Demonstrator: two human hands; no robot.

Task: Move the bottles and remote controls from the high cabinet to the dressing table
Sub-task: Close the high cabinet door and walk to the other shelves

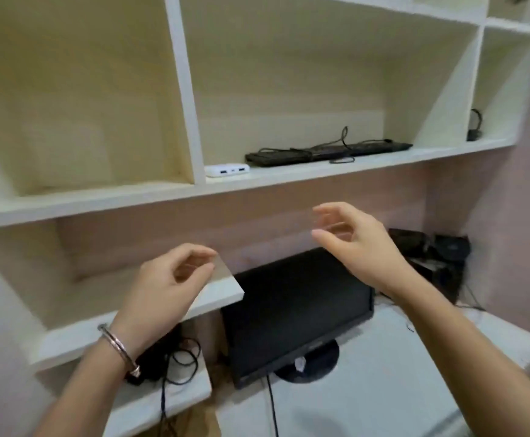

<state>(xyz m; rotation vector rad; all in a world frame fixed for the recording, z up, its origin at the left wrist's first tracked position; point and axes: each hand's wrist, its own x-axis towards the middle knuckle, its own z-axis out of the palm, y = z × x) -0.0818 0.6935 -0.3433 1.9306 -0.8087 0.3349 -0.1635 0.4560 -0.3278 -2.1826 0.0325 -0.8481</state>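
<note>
Now both your left hand (pixel 166 279) and right hand (pixel 355 244) are spread, empty; no bottles visible, so look higher in the cabinet (pixel 185 89).

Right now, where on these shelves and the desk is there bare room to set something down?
Free: the left cubby, the short lower shelf and the desk in front of the monitor. Crowded: the middle cubby, with keyboard and white hub, and the cable tangle lower left.

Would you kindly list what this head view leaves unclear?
- Dark clutter behind right hand: blurred, partly hidden.
- Small dark item in the right compartment: too small.
- Top right shelf: cut off by the edge.
- No bottles or remotes discernible.
</note>
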